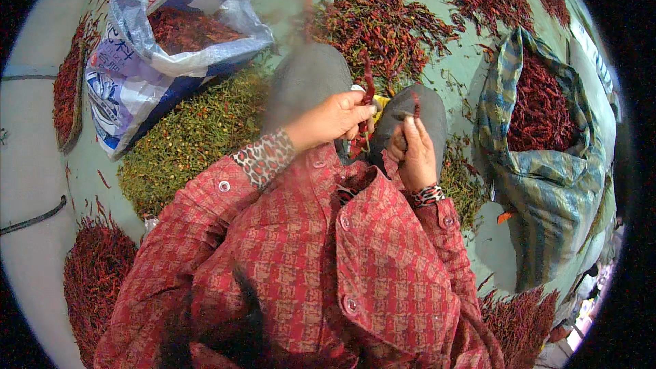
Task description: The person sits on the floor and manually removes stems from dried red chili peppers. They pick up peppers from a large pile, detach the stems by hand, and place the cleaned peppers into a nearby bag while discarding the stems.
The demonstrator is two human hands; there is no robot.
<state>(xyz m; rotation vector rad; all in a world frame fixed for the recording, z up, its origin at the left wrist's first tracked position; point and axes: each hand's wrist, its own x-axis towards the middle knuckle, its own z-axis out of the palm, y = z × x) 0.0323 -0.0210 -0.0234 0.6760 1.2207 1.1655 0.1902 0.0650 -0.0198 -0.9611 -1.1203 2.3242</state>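
Note:
My left hand [339, 117] is closed around dried red chillies [369, 78], which stick up above and hang below the fingers. My right hand [415, 149], just to the right, pinches a thin dark-red chilli [415, 102] upright between thumb and finger. Both hands are over my lap between my grey-clad knees [309, 68]. A yellow object [382, 102], partly hidden, lies behind them. Beyond the knees is a loose pile of red and green chillies [383, 27].
At left stands a white-and-blue sack [123, 96] of red material beside a green stem heap [171, 150]. At right is a checked sack [550, 212] of red chillies. Red heaps [96, 287] lie around me on the pale green floor [99, 184], also at top and lower right.

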